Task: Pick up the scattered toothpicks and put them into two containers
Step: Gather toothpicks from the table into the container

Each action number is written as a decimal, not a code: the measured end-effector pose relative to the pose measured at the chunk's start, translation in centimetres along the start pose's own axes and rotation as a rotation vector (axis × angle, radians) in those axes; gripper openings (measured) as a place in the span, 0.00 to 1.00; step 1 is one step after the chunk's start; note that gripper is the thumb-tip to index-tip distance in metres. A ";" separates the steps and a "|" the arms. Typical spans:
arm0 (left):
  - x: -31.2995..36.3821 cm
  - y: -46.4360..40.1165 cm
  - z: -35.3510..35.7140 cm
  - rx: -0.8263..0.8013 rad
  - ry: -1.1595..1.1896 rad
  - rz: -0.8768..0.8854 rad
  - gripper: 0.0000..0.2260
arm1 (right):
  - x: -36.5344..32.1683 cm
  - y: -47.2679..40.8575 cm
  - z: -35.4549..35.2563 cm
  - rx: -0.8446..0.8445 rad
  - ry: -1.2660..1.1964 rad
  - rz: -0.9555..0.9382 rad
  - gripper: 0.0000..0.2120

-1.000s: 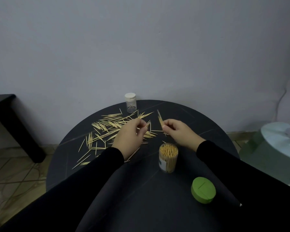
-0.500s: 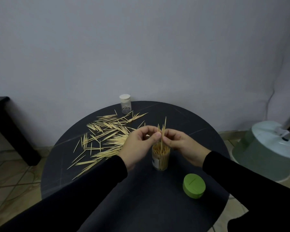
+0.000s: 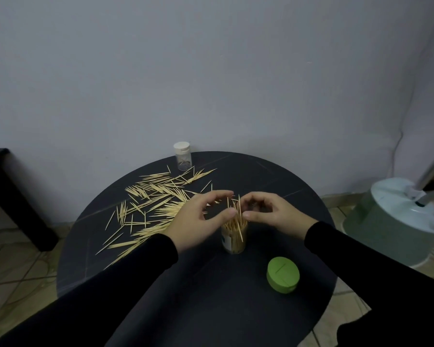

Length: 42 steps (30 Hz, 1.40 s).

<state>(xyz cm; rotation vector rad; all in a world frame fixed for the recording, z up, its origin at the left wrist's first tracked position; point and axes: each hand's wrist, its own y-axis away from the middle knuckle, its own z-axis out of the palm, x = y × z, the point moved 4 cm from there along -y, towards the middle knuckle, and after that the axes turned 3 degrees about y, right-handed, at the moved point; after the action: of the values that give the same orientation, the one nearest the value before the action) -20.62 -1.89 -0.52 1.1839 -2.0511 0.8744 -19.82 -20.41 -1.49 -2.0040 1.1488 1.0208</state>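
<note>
Toothpicks (image 3: 161, 204) lie strewn in a loose fan over the tabletop (image 3: 211, 309) toward ten o'clock, thin pale wooden slivers with pointed ends, bright against the dark matte round surface. A clear cylindrical container (image 3: 233, 237) stands near the centre, already packed with upright sticks, a few poking above its rim at a slant. It probably sits there so both hands can reach it without stretching. The left hand (image 3: 198, 221) and right hand (image 3: 273, 214) hover on either side of its mouth, fingers loosely arched and thumbs (image 3: 227, 214) turned inward beside the protruding sticks; neither plainly pinches anything, and both look released, as if guiding the last sticks down. At five o'clock from the container lies its green lid (image 3: 283, 274), round, smooth plastic with a slit on top, set aside to keep the mouth free. At twelve o'clock, by the far edge, stands the second container (image 3: 183, 156), a small clear vial with a white cap still on and very little inside, apparently awaiting its share.
</note>
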 end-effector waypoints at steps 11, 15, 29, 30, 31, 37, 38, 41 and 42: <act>0.8 0.6 0.5 -0.178 -0.236 0.176 0.38 | 0.1 0.0 0.3 -0.232 0.205 0.045 0.27; 1.0 0.6 0.7 -0.204 -0.272 0.241 0.45 | 0.3 -0.2 0.4 -0.214 0.227 0.043 0.26; 1.8 -0.5 0.7 0.047 -0.016 0.231 0.18 | 0.6 -0.7 0.6 -0.214 0.187 0.084 0.21; 2.0 -0.5 0.6 0.068 0.001 0.235 0.16 | 0.7 -0.7 0.6 -0.212 0.194 0.086 0.22; 2.0 -0.4 0.5 0.086 0.006 0.240 0.14 | 0.7 -0.7 0.6 -0.212 0.199 0.088 0.23; 1.7 -0.1 0.0 0.112 -0.037 0.259 0.07 | 0.3 -0.7 0.6 -0.225 0.211 0.083 0.23; 1.6 -0.1 -0.1 0.116 -0.054 0.276 0.07 | 0.4 -0.7 0.6 -0.219 0.216 0.082 0.23; 1.8 0.3 0.2 0.053 -0.151 0.377 0.10 | 0.4 -0.7 0.7 -0.209 0.203 0.066 0.24; 2.0 0.6 0.6 0.015 -0.200 0.421 0.12 | 0.3 -0.7 0.7 -0.204 0.198 0.054 0.24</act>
<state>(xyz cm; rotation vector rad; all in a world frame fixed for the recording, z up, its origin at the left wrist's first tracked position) -22.04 -3.08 0.51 0.8869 -2.5159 0.9962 -19.34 -19.72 -2.02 -2.2883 1.2495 1.0192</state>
